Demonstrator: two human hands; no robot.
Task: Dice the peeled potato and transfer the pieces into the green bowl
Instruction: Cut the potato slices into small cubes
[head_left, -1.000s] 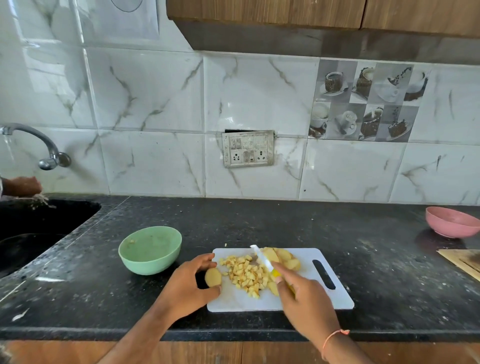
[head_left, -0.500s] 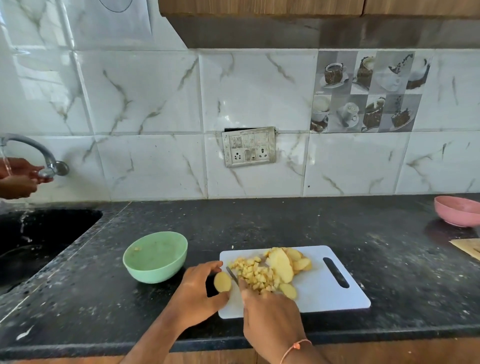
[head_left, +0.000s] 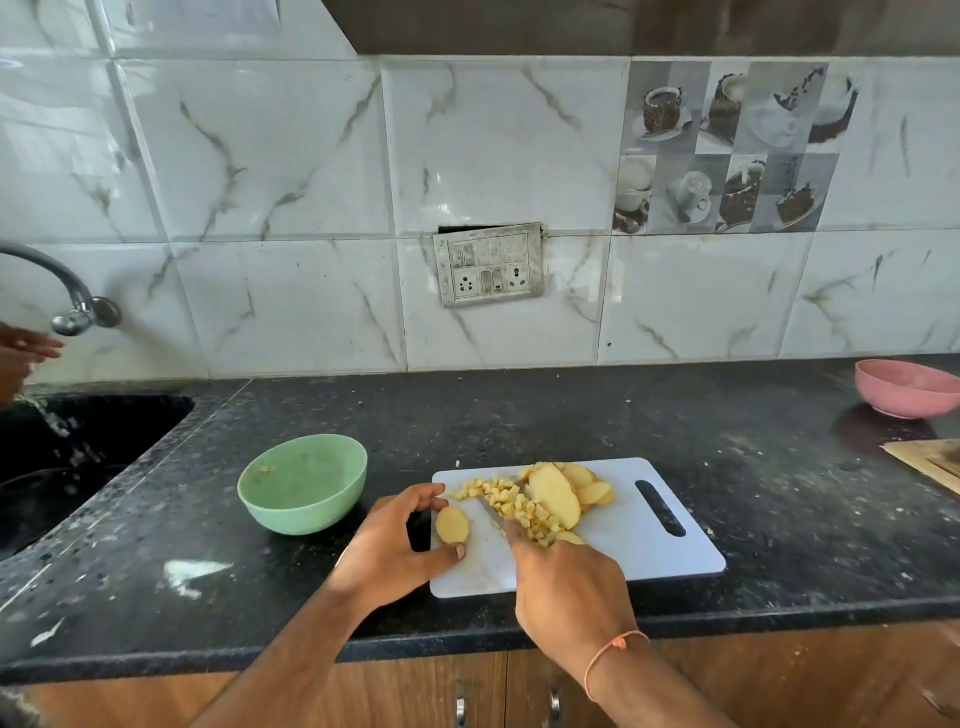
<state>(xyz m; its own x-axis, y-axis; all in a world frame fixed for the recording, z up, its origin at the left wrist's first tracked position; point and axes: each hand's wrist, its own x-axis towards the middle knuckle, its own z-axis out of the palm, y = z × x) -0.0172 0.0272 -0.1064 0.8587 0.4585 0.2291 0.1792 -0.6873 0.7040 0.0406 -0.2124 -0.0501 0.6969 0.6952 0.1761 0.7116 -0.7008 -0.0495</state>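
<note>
— Where's our slice?
— At the board's left edge, pinched by our left hand, with the bowl just left of it.
— And the right hand?
— Curled beside the diced pile; we can't tell what it holds.

Head-worn wide view, looking down (and forward), near the countertop

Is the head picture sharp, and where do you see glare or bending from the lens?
Head view: the cutting board and diced potato are fairly sharp; glare lies on the wall tiles at upper left; tile lines bow outward, a wide-angle effect; the tap at the left edge looks softer.
</note>
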